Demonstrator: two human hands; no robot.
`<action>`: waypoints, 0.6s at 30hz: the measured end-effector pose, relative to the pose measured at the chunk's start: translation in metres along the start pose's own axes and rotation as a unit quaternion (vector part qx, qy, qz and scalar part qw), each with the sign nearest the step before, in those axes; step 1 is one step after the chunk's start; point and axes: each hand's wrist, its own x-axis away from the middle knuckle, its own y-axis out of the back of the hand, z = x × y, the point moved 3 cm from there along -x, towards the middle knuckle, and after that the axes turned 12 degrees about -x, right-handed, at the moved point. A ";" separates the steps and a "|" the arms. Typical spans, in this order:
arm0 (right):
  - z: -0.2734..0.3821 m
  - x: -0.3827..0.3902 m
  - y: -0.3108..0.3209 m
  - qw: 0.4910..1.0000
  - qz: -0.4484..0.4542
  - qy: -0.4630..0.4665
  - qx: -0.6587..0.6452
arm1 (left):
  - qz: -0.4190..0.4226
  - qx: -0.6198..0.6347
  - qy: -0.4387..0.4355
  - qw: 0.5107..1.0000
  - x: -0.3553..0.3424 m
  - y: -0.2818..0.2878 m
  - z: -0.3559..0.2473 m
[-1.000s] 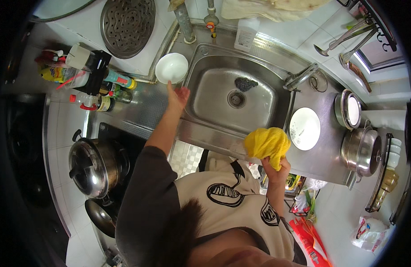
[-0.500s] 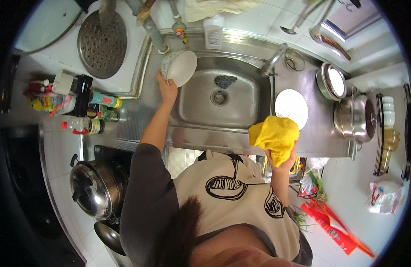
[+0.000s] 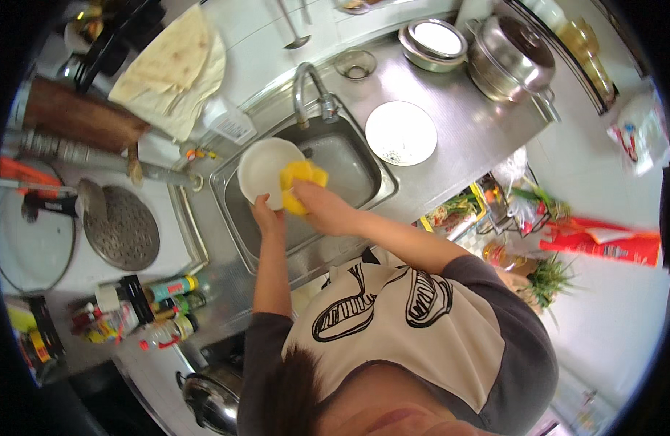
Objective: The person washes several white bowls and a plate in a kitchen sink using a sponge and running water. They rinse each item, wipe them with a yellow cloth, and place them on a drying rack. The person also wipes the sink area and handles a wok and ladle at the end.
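Observation:
A white bowl is tilted over the left part of the steel sink, its hollow toward me. My left hand grips its near rim, thumb on the inner side. In my right hand a yellow cloth is bunched up, pressed at the bowl's right inner side. My right fingers are partly hidden by the cloth. Behind the bowl the tap arches over the basin.
A white plate lies on the counter right of the sink, a small glass bowl beyond it. Farther right stand stacked metal bowls and a steel pot. Bottles and a perforated metal disc are at the left.
My right hand has brought the yellow cloth left from the counter's front edge to the bowl. The bowl now faces me over the sink. The whole view has turned.

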 end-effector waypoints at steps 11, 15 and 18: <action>-0.077 0.046 -0.046 0.948 0.035 0.068 0.309 | 0.106 -0.268 -0.107 0.951 0.016 0.001 0.036; -0.078 0.043 0.000 0.888 0.151 0.076 0.428 | 0.141 -0.303 -0.076 0.939 -0.007 -0.001 0.049; -0.080 0.046 -0.005 0.936 0.062 -0.017 0.347 | 0.142 -0.170 -0.028 0.975 0.057 -0.053 0.018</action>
